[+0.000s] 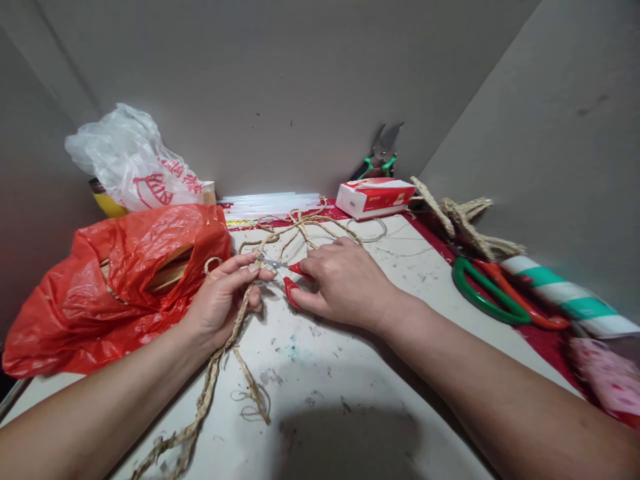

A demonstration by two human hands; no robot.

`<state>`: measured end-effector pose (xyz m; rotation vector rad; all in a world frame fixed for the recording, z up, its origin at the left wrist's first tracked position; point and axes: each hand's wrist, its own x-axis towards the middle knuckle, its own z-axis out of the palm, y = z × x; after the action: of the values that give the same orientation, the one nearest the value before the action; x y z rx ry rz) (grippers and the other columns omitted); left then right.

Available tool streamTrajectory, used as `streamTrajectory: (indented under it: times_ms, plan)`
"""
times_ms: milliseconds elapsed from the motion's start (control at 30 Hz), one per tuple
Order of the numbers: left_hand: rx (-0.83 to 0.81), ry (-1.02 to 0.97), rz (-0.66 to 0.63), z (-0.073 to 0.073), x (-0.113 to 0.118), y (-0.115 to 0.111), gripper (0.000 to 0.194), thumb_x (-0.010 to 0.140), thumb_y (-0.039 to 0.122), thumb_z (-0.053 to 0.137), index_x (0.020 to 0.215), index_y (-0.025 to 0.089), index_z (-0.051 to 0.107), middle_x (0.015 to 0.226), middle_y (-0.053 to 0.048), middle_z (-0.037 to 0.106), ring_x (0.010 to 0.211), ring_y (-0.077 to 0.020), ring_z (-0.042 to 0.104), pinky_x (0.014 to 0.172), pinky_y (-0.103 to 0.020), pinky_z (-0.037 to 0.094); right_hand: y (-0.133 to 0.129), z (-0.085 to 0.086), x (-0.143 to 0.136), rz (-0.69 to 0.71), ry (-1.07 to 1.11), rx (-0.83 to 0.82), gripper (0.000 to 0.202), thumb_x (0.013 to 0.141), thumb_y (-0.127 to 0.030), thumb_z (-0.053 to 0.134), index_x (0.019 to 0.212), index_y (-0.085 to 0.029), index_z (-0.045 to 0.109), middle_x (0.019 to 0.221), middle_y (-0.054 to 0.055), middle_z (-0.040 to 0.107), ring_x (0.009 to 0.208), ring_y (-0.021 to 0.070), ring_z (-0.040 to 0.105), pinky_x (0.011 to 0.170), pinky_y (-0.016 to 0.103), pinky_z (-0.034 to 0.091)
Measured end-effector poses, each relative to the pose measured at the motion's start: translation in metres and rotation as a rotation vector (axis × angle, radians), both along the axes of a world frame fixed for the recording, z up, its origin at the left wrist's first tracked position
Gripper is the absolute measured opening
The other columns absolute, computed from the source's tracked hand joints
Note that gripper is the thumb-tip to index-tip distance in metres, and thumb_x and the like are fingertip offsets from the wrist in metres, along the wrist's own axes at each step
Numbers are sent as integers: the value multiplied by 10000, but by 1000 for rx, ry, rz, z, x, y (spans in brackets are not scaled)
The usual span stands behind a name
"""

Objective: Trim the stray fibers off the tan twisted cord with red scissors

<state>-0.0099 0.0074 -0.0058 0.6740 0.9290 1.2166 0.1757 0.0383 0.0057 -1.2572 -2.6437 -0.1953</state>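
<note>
Head view: the left hand [227, 293] pinches a braided cord [240, 319] near the middle of the tabletop [320, 360], its strands trailing toward the near edge. The right hand [347, 280] grips red-handled scissors [291, 293], blades at the left fingertips. A red bag [135, 257] lies along the left edge.

The cord [214, 370] lies on the table [350, 393] — bag [125, 320] to its left, roll [570, 297] far right, packet [375, 199] behind.
</note>
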Motion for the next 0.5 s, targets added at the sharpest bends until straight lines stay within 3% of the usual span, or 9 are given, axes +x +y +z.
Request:
streamTrajectory:
  times_ms: [233,500]
  plan:
    - [4,4,-15,0,-1,1,226,768,85,601,985,137,567,725,-20,673,411,-59,488,414,-191,419,5,-2,1,-2,0,-29,335,882,-355,436,724,-169,666,710,56,686,651,166,560,684,313,288]
    - [-18,-25,-18,1,0,1,207,777,68,573,973,129,549,710,-15,661,403,-66,486,397,-197,421,4,-6,1,-24,83,10,332,788,-451,494,662,-180,637,659,47,654,634,174,544,667,313,288]
